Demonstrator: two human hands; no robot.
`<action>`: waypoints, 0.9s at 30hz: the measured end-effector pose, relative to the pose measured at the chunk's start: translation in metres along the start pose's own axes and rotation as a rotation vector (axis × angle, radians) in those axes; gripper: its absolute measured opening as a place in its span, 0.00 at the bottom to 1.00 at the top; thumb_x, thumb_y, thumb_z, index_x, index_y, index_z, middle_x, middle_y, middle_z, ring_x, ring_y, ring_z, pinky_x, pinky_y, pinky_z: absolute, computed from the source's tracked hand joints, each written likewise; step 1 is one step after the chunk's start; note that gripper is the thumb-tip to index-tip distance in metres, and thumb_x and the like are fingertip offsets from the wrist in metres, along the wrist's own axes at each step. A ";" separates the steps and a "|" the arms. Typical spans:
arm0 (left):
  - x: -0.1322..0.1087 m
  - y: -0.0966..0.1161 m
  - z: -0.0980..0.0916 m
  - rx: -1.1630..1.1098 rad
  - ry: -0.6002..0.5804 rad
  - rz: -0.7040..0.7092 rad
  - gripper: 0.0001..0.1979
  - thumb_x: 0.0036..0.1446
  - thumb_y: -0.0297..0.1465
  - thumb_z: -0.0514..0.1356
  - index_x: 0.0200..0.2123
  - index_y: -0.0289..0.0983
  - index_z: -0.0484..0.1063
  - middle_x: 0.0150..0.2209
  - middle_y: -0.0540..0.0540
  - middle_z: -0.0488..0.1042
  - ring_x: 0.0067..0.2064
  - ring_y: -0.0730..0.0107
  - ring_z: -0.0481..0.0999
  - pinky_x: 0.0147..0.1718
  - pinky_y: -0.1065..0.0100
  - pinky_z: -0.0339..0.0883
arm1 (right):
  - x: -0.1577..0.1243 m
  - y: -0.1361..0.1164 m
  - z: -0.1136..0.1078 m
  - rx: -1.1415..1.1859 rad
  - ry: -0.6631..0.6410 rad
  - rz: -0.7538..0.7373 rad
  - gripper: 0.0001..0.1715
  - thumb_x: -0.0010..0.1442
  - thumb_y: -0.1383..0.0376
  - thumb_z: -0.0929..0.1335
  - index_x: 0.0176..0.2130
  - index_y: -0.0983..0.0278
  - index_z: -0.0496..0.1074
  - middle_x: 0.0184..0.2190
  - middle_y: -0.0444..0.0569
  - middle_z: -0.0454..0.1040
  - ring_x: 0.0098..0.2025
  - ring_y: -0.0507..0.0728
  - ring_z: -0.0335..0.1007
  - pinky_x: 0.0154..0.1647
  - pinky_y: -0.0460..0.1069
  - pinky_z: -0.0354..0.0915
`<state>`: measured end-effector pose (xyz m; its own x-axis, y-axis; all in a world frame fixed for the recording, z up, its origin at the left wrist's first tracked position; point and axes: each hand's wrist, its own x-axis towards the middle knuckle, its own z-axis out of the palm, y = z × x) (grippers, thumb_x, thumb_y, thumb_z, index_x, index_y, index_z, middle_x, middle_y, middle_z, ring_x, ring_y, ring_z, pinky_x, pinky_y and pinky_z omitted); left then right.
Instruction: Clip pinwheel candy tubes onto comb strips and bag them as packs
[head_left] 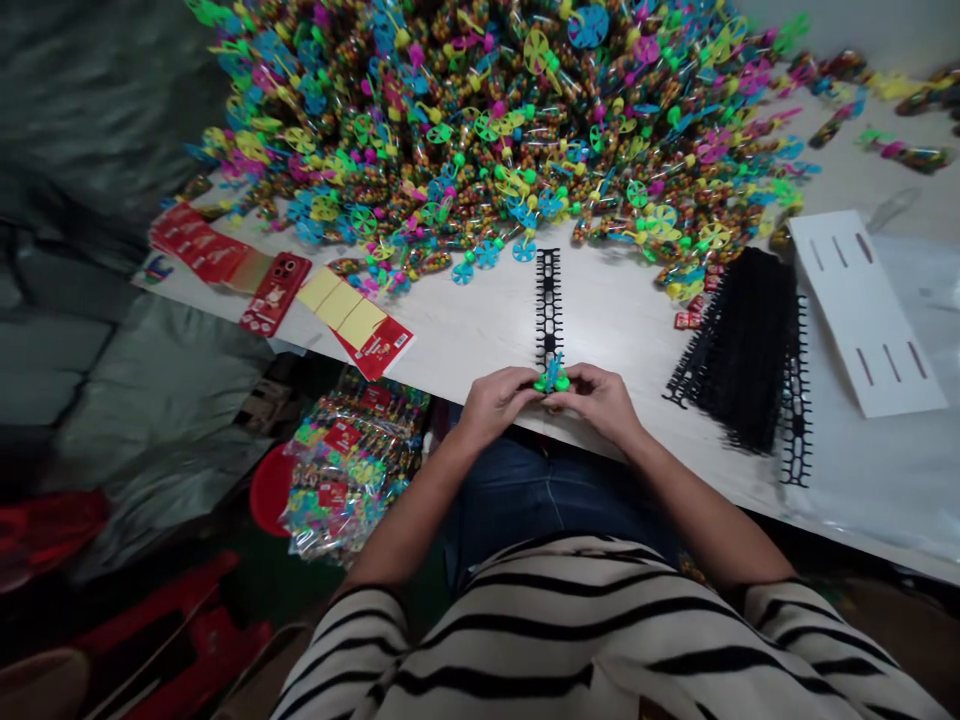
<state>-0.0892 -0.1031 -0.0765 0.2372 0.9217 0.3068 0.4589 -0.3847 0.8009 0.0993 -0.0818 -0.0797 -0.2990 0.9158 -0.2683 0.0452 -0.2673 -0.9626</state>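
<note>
At the centre of the frame, the left hand (495,403) and the right hand (604,402) pinch a small green-and-blue piece (553,377) between fingertips, right at the near end of a black strip (549,300). Whether the fingers also hold the strip cannot be told; they cover that end. Both hands are by the front edge of the table (480,325) — a slip of either pinch could drop the piece into the lap just below. The strip's narrow prongs look easy to bend or snag if pressed off line. Its far end lies just beside the heap of candy-filled toys (465,150) across the top of the frame, so a loose toy sliding down might knock it askew. At right, the fanned black strips (750,350) overlap closely — their prongs could catch on one another if pulled carelessly.
</note>
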 end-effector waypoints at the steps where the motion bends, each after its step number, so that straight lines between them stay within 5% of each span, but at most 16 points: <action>1: -0.001 0.001 0.002 -0.016 0.022 0.009 0.07 0.59 0.31 0.60 0.40 0.37 0.75 0.38 0.45 0.80 0.41 0.69 0.79 0.43 0.68 0.73 | 0.000 0.000 0.000 0.013 -0.003 0.009 0.27 0.36 0.51 0.79 0.33 0.63 0.76 0.21 0.43 0.73 0.22 0.53 0.68 0.27 0.50 0.68; 7: -0.008 -0.004 0.011 -0.209 0.036 -0.089 0.12 0.57 0.36 0.62 0.43 0.36 0.74 0.41 0.42 0.78 0.40 0.68 0.78 0.40 0.68 0.74 | -0.004 -0.002 -0.010 -0.057 -0.067 0.018 0.30 0.36 0.54 0.80 0.38 0.64 0.76 0.22 0.42 0.74 0.23 0.51 0.67 0.27 0.48 0.67; 10: -0.010 -0.011 0.002 -0.235 -0.062 -0.099 0.21 0.54 0.39 0.65 0.49 0.37 0.72 0.46 0.39 0.76 0.43 0.66 0.77 0.41 0.66 0.74 | -0.007 -0.012 -0.032 -0.155 -0.190 0.051 0.38 0.35 0.55 0.80 0.46 0.64 0.75 0.30 0.45 0.77 0.24 0.50 0.69 0.29 0.48 0.68; 13: -0.009 -0.019 -0.014 -0.163 -0.123 -0.100 0.27 0.49 0.42 0.68 0.51 0.37 0.71 0.48 0.38 0.75 0.44 0.65 0.76 0.43 0.63 0.72 | -0.003 -0.028 -0.066 -0.329 -0.290 0.069 0.33 0.42 0.53 0.78 0.47 0.64 0.75 0.36 0.50 0.79 0.26 0.52 0.71 0.30 0.49 0.69; 18: 0.017 -0.046 -0.040 -0.027 -0.048 -0.158 0.15 0.58 0.38 0.61 0.45 0.36 0.74 0.43 0.40 0.77 0.41 0.66 0.76 0.42 0.65 0.71 | 0.045 -0.051 -0.104 -0.648 -0.133 -0.127 0.23 0.54 0.50 0.70 0.42 0.64 0.78 0.31 0.51 0.79 0.29 0.55 0.73 0.30 0.49 0.67; 22: 0.076 -0.088 -0.060 0.336 0.213 -0.281 0.15 0.60 0.24 0.51 0.45 0.35 0.74 0.46 0.40 0.77 0.47 0.64 0.74 0.47 0.63 0.68 | 0.124 -0.069 -0.081 -0.905 -0.074 -0.381 0.14 0.59 0.59 0.67 0.39 0.64 0.79 0.33 0.51 0.80 0.32 0.57 0.73 0.35 0.51 0.67; 27: 0.147 -0.125 -0.076 0.562 0.071 -0.281 0.23 0.54 0.16 0.49 0.47 0.39 0.74 0.50 0.42 0.74 0.53 0.61 0.70 0.52 0.60 0.63 | 0.216 -0.082 -0.024 -1.289 -0.007 -0.546 0.19 0.61 0.73 0.62 0.49 0.66 0.74 0.50 0.55 0.75 0.51 0.62 0.68 0.50 0.56 0.63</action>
<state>-0.1769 0.0842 -0.0927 -0.0066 0.9850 0.1725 0.8796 -0.0763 0.4695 0.0536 0.1448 -0.0595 -0.5674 0.8109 0.1432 0.7550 0.5818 -0.3026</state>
